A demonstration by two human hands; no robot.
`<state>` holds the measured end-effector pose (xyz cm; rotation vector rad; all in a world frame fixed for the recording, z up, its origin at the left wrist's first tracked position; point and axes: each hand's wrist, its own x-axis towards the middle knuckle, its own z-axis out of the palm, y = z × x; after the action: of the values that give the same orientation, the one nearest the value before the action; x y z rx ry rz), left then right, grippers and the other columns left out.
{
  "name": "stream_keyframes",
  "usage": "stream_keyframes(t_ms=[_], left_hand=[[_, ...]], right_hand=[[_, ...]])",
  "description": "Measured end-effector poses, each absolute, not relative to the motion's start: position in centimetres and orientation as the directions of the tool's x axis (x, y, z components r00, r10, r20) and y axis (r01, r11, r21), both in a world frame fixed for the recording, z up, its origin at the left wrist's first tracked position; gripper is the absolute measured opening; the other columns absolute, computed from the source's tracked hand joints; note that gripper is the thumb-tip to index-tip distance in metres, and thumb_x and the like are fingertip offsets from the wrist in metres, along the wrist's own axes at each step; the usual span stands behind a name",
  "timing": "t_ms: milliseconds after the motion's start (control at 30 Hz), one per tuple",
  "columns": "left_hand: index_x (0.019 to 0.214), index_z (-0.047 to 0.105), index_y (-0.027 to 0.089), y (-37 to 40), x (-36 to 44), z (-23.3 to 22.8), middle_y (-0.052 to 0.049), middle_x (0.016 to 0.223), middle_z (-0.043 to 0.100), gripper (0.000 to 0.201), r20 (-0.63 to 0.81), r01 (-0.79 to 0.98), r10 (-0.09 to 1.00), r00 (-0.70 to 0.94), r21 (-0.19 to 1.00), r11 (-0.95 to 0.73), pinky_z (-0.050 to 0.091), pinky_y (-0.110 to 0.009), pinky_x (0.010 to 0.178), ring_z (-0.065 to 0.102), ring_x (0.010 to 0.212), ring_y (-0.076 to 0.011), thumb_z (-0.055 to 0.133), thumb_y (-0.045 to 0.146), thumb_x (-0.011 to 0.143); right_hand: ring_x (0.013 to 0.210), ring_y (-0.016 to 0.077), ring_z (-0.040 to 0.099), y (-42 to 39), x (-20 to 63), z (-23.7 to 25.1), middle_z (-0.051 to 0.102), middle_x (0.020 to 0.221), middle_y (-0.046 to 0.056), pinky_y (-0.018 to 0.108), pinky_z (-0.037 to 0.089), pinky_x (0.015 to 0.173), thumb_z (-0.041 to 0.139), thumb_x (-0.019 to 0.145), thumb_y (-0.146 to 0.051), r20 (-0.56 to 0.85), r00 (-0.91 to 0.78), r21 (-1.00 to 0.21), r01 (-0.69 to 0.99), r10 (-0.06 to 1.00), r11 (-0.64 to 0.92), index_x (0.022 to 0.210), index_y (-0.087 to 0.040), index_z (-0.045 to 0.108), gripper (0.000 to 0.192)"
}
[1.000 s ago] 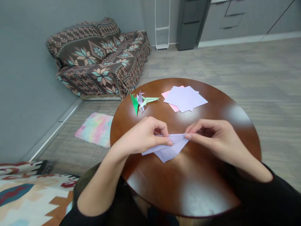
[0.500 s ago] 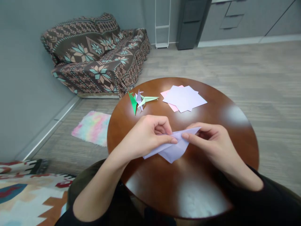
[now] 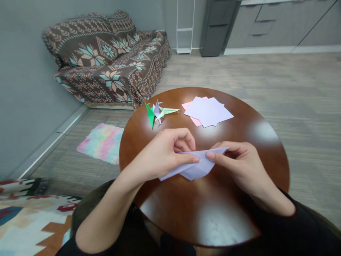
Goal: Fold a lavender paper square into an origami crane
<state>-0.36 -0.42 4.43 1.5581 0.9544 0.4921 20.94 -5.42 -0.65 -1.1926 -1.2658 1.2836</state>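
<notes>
Our folded lilac paper (image 3: 195, 165) lies just above the bench (image 3: 165, 206) with its long axis left to right; our left hand (image 3: 162, 154) and right hand (image 3: 237, 160) each keep a pinching grip on it, fingertips nearly meeting mid-edge.

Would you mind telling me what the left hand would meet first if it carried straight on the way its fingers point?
Probably the right hand: the left hand points rightward along the folded lilac paper that both pinch, fingertips nearly touching. Depth looks similar.
</notes>
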Motion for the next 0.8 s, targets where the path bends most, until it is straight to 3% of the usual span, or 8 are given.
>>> stream_keyframes(t_ms=[267, 800], left_hand=[[0.081, 0.066, 0.014, -0.26, -0.22, 4.46, 0.002, 0.067, 0.071, 0.015, -0.225, 0.337, 0.779, 0.585, 0.941, 0.019, 0.044, -0.014, 0.054, 0.062, 0.060, -0.0072, 0.081, 0.014, 0.077], [0.081, 0.068, 0.015, -0.11, -0.22, 4.28, 0.000, 0.069, 0.072, 0.016, -0.225, 0.346, 0.775, 0.591, 0.938, 0.008, 0.046, -0.017, 0.055, 0.065, 0.063, -0.0108, 0.082, 0.018, 0.073]], right_hand=[[0.064, 0.0138, 0.056, -5.34, 21.04, -0.90, 0.072, 0.067, 0.002, 0.026, 0.043, 0.060, 0.084, 0.083, -0.034, -0.025, -0.072, -0.999, 0.025, 0.997, -0.023, 0.071, -0.021, 0.080, 0.018], [0.063, 0.0158, 0.055, -5.26, 21.13, -1.25, 0.071, 0.065, 0.002, 0.028, 0.042, 0.059, 0.084, 0.082, -0.036, -0.005, -0.060, -1.000, 0.008, 0.998, -0.004, 0.070, -0.021, 0.080, 0.020]])
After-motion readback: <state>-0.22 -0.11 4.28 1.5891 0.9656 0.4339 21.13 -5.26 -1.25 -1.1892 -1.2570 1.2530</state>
